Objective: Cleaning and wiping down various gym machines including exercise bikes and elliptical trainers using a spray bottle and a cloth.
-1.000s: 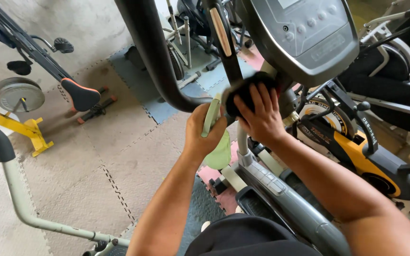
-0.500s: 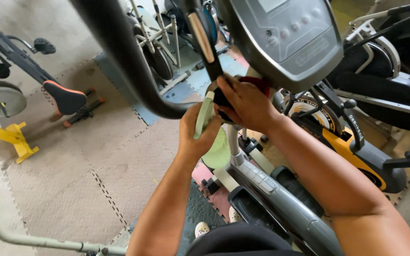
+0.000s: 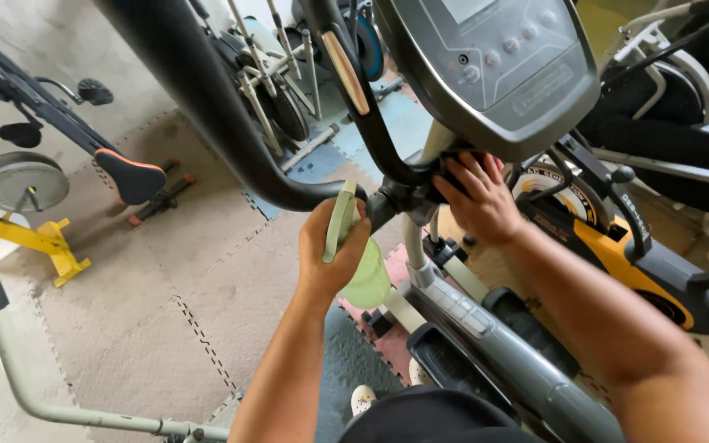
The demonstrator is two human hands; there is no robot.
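My left hand (image 3: 327,254) grips a pale green spray bottle (image 3: 360,262), held just below the black curved handlebar (image 3: 231,139) of an elliptical trainer. My right hand (image 3: 479,201) presses a dark cloth (image 3: 451,166), mostly hidden under the fingers, against the stem just beneath the grey console (image 3: 502,70). The two hands are about a hand's width apart on either side of the black handlebar joint (image 3: 400,197).
The machine's grey frame and pedal (image 3: 486,344) run down toward me. An orange-and-black exercise bike (image 3: 617,246) stands to the right, another bike (image 3: 281,90) behind. A saddle (image 3: 131,174), weight plate (image 3: 24,180) and yellow stand (image 3: 43,242) sit at left on foam floor mats (image 3: 166,312).
The view has tilted and moved closer. My right hand has slid with the cloth up and right under the console, away from my left hand, which has kept hold of the bottle.
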